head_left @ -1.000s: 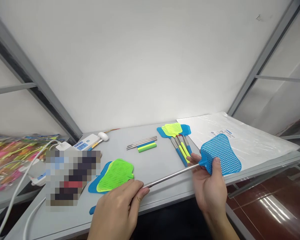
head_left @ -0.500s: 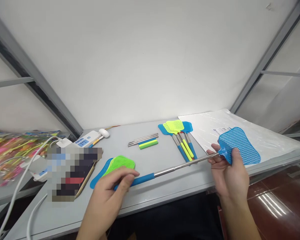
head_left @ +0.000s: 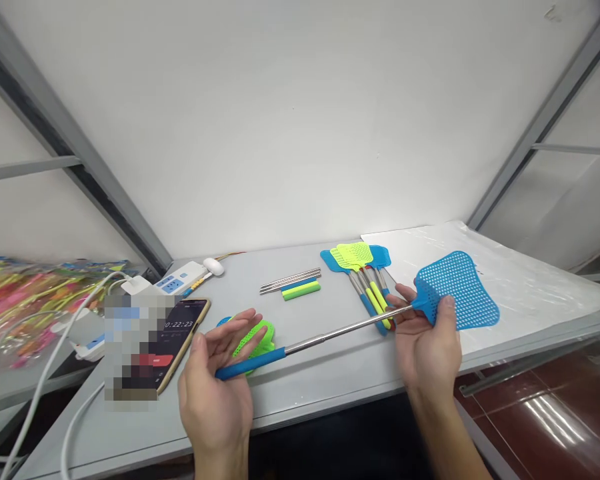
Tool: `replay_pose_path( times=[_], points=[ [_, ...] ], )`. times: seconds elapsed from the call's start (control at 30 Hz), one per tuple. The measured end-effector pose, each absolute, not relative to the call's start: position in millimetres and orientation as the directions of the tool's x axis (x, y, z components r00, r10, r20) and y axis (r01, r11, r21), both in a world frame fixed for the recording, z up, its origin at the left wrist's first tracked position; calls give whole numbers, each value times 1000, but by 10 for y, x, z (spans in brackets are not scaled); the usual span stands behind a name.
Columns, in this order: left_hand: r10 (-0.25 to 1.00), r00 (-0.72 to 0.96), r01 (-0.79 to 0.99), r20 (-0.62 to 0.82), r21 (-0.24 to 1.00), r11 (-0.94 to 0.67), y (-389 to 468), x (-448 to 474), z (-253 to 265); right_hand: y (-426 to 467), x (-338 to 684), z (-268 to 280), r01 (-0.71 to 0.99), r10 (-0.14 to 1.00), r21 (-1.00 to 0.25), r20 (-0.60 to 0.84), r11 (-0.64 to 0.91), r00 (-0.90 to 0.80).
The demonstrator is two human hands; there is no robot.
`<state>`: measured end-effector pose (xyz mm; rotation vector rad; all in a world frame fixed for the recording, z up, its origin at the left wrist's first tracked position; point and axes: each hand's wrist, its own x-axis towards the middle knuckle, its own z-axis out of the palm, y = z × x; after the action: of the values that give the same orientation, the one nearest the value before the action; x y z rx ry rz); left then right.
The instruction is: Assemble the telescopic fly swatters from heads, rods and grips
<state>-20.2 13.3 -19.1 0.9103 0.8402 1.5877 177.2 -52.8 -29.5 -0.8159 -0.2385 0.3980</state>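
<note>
A blue fly swatter (head_left: 457, 290) with a telescopic metal shaft is held across the table's front. My right hand (head_left: 427, 347) grips it at the neck, thumb on the lower part of the mesh head. My left hand (head_left: 220, 393) is turned palm up with fingers spread, and the blue handle's end lies at its palm without being clasped. Behind those fingers, green and blue swatter heads (head_left: 260, 337) lie partly hidden. Several assembled swatters (head_left: 355, 255), yellow and blue, are stacked beyond my right hand. Metal rods (head_left: 293, 279) and coloured handle sleeves (head_left: 301, 291) lie mid-table.
At left are a phone (head_left: 180, 333) showing a timer, partly pixelated, a power strip (head_left: 173, 283) and white cables (head_left: 45, 360). Bagged colourful items (head_left: 20, 307) fill the far left. A white plastic sheet (head_left: 520, 280) covers the right side. A wall (head_left: 300, 133) stands behind.
My left hand has let go of the handle, turning palm up with its fingers spreading. My right hand and the swatter have shifted slightly left in view.
</note>
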Motion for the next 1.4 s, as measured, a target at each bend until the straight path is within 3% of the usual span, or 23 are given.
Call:
replay_pose_path(
  times=[0.17,0.27,0.37,0.5,0.63,0.77,0.83,0.9,1.0,1.1,1.4],
  points=[
    [988,-18,-383,150,912,-146,-50,-8,-224,-504,1360,-373,-409,610,-755,-15,512,792],
    [991,-8,-397,132,909,-124,-60,56,-269,-550,1237,-371,-389,641,-766,39,512,767],
    [988,121,-378,92,925,-40,-115,177,-335,-584,1124,-400,-365,766,-831,109,419,633],
    [958,282,-221,57,975,7,-280,376,-405,-586,1050,-464,-159,800,-939,162,304,577],
    [931,279,58,236,963,-262,-181,278,-407,-576,1497,-375,203,657,-963,271,179,703],
    [893,262,278,366,857,-433,131,-36,-382,-508,2225,-218,512,608,-839,313,-184,730],
    [857,288,357,427,783,-509,266,-188,-386,-421,2474,-172,615,639,-679,274,-401,719],
    [812,309,447,495,678,-584,373,-329,-401,-304,2607,-155,671,685,-535,217,-513,696],
    [783,319,587,535,536,-606,500,-525,-439,-121,2662,-176,720,749,-431,138,-544,648],
    [787,378,676,488,435,-594,594,-663,-490,6,2656,-226,752,785,-343,65,-562,616],
    [836,452,783,311,311,-539,665,-688,-722,-31,2566,-144,775,781,-136,12,-617,624]
  ],
)
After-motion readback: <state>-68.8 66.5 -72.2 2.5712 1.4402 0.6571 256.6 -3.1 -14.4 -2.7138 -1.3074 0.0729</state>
